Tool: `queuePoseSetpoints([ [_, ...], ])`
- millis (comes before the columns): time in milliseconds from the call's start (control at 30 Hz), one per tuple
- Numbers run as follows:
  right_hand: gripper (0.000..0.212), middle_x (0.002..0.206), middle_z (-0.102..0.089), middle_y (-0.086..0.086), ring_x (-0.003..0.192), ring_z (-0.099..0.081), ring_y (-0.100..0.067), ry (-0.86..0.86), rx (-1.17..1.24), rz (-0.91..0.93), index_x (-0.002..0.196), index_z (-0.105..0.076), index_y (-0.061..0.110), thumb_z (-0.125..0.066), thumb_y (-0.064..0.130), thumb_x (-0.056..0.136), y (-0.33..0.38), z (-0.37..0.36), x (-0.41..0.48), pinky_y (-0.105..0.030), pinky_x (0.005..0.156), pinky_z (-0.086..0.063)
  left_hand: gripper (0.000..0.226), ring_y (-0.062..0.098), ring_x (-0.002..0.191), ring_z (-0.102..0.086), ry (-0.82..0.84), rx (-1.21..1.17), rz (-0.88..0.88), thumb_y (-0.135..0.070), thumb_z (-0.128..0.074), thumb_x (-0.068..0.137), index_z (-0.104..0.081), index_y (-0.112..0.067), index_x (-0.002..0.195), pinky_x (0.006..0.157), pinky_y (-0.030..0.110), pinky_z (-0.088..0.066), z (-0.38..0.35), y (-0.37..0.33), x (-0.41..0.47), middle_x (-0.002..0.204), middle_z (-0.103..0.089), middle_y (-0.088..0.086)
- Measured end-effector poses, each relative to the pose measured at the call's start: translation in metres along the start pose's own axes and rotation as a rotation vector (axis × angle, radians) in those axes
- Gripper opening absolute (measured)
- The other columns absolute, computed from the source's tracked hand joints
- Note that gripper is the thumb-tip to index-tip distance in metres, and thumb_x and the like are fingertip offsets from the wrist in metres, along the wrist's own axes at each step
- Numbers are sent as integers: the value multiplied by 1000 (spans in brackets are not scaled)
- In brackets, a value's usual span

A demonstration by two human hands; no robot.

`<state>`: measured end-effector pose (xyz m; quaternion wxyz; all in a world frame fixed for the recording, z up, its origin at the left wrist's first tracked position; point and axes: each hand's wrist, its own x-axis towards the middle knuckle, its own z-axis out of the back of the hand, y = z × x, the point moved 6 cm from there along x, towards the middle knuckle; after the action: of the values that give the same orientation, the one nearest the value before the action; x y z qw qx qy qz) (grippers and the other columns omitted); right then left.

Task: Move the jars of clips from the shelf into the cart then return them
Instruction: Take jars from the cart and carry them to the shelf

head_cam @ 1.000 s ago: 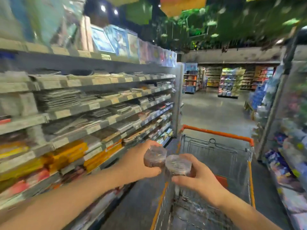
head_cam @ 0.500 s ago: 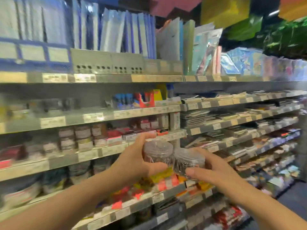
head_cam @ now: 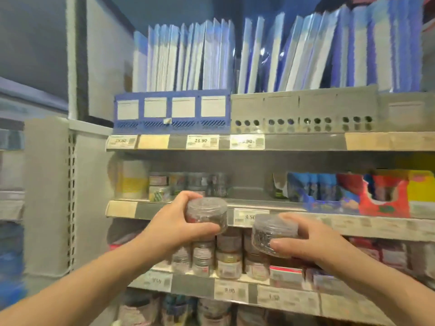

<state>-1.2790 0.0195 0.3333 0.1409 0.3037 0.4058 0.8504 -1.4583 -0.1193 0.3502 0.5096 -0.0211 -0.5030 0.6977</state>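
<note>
My left hand (head_cam: pixel 174 229) grips a clear jar of clips (head_cam: pixel 207 214) in front of the middle shelf (head_cam: pixel 150 210), fingers curled round it. My right hand (head_cam: pixel 306 241) grips a second jar (head_cam: pixel 270 231) nearby and slightly lower. The two jars do not touch, and similar jars (head_cam: pixel 228 257) stand on the shelf below.

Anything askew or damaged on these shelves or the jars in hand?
Nothing spilled or broken. On the top shelf the right folders lean sideways, while the left folders stand upright. The right hand holds its jar tilted.
</note>
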Motion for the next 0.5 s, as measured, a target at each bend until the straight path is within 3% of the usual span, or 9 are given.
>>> queuePoseSetpoints([
  [67,35,80,-68,30,76,-63,12,45,-33,38,93,-61,36,-79,46,65,0,-2,35,-5,64,-46,70,14,89,-66,-54,7,34,-53,-76,38,-50,-34,100,85,38,-54,10,13,18,98,-67,-6],
  [200,54,89,-70,20,83,-66,1,80,-113,88,97,-64,35,-77,66,54,-5,-11,97,-24,79,-51,56,12,82,-64,-131,60,79,-43,-82,55,-50,-33,101,72,28,-52,27,36,45,94,-67,-6],
  [267,60,88,-71,16,84,-65,0,68,-135,107,96,-64,35,-76,68,47,-7,-15,123,-21,74,-50,56,9,78,-62,-176,131,81,-45,-80,56,-50,-32,101,67,25,-48,37,44,61,90,-65,-7],
  [333,56,90,-69,16,85,-64,-1,61,-161,95,96,-63,36,-70,63,48,-5,-17,149,-18,66,-48,63,8,82,-62,-207,160,88,-49,-78,52,-50,-28,104,72,27,-50,45,52,78,93,-64,-8],
  [400,65,92,-69,9,86,-64,-8,47,-229,72,101,-63,29,-69,65,47,-5,-19,176,-25,65,-54,66,9,85,-61,-233,189,89,-52,-76,51,-50,-26,106,77,29,-50,52,60,93,96,-64,-8],
  [467,86,92,-68,0,87,-64,-15,32,-294,7,105,-63,18,-67,71,37,-9,-17,199,-36,82,-55,61,8,83,-60,-238,220,74,-45,-83,59,-50,-25,106,76,28,-49,56,66,108,96,-63,-7],
  [500,85,101,-66,0,94,-63,-17,53,-281,-52,105,-62,20,-69,70,37,-14,-18,210,-37,92,-52,58,8,83,-60,-237,230,64,-40,-83,62,-49,-25,106,76,29,-50,57,67,116,96,-63,-7],
])
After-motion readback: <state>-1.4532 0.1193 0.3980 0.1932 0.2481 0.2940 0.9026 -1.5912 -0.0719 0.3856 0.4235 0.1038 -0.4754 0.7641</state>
